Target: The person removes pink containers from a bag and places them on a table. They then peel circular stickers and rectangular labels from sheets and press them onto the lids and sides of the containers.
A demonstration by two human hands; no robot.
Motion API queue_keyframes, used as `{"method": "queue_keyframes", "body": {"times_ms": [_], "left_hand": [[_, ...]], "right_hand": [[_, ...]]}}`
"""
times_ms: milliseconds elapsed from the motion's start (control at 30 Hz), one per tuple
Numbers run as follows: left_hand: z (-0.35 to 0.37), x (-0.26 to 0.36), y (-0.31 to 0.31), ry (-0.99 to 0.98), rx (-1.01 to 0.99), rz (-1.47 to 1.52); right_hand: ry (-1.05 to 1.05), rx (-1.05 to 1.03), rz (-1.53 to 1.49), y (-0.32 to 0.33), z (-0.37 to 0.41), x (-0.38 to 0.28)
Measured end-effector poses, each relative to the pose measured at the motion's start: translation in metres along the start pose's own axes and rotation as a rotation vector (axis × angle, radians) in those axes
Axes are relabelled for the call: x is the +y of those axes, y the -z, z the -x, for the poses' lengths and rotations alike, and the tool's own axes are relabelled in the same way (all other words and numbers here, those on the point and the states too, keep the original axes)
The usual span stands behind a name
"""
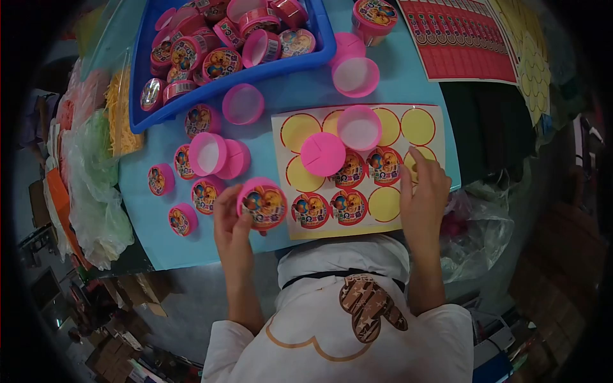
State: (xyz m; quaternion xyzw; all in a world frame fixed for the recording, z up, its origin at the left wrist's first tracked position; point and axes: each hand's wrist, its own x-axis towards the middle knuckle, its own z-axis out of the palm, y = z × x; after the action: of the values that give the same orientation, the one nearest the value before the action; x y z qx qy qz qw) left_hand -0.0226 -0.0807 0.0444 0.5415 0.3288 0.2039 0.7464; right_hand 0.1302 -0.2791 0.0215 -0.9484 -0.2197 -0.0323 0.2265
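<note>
My left hand (234, 225) grips a round pink tub (262, 203) whose face bears a printed cartoon label. Over the right side of a sticker sheet (357, 233) is my right hand (424, 191), fingers apart, with nothing visible in it. Several round labels (310, 210) remain on the sheet among bare yellow circles (418, 126). A pink slotted disc (323, 154) and an open pink cup (359, 127) lie on the sheet. Left of it, another open pink cup (208, 154) overlaps a slotted pink piece (235, 159).
A blue bin (233, 82) full of labelled pink tubs stands at the back left. Several labelled tubs (182, 219) sit on the blue tabletop (150, 223). Red printed sheets (460, 45) lie at the back right. Plastic bags (99, 210) hang at the left edge.
</note>
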Motion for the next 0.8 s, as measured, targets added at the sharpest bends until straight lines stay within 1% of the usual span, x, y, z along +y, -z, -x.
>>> {"method": "queue_keyframes", "body": {"times_ms": [33,67,100,133,200,233,267,300,367,400,433,467,533,600,700,767,800], "left_hand": [[-0.008,-0.005,0.015,0.065,0.031,-0.201],[-0.013,-0.011,0.021,0.132,0.057,-0.406],[-0.015,-0.019,0.022,0.097,0.079,-0.498],[-0.016,-0.024,0.022,0.106,0.070,-0.498],[-0.014,-0.031,0.015,-0.530,0.222,-1.491],[-0.008,-0.032,0.007,-0.528,0.213,-1.487],[0.001,-0.031,-0.006,-0.594,0.187,-1.437],[0.009,-0.031,-0.016,-0.659,0.161,-1.386],[0.017,-0.043,-0.025,-0.670,-0.321,-1.191],[0.020,-0.053,-0.035,-0.574,-0.394,-1.127],[0.022,-0.062,-0.044,-0.480,-0.464,-1.063],[0.023,-0.068,-0.047,-0.481,-0.466,-1.065],[0.025,-0.074,-0.051,-0.542,-0.511,-1.090],[0.024,-0.075,-0.053,-0.543,-0.510,-1.082],[0.021,-0.074,-0.055,-0.538,-0.500,-1.064],[0.019,-0.074,-0.056,-0.536,-0.503,-1.040],[0.019,-0.075,-0.057,-0.531,-0.507,-1.036]], "right_hand": [[-0.002,-0.003,0.007,0.002,0.003,0.011],[-0.088,-0.052,-0.095,0.004,0.007,0.019],[-0.177,-0.099,-0.197,0.007,0.012,0.025],[-0.187,-0.101,-0.191,0.010,0.018,0.027],[-0.441,-0.502,-0.685,0.021,0.038,0.030],[-0.501,-0.718,-0.753,0.021,0.052,0.034],[-0.558,-0.934,-0.820,0.018,0.067,0.039],[-0.567,-0.931,-0.818,0.016,0.078,0.037],[-0.569,-0.920,-0.851,0.006,0.097,0.022],[-0.570,-0.921,-0.852,0.000,0.104,0.017],[-0.685,-0.715,-1.164,-0.007,0.110,0.013],[-0.791,-0.481,-1.465,-0.012,0.114,0.009],[-0.799,-0.456,-1.485,-0.022,0.116,0.004],[-0.803,-0.438,-1.501,-0.023,0.117,0.005],[-0.816,-0.428,-1.440,-0.020,0.113,0.000],[-0.784,-0.319,-1.423,-0.015,0.109,-0.007],[-0.781,-0.316,-1.420,-0.017,0.109,-0.007]]}}
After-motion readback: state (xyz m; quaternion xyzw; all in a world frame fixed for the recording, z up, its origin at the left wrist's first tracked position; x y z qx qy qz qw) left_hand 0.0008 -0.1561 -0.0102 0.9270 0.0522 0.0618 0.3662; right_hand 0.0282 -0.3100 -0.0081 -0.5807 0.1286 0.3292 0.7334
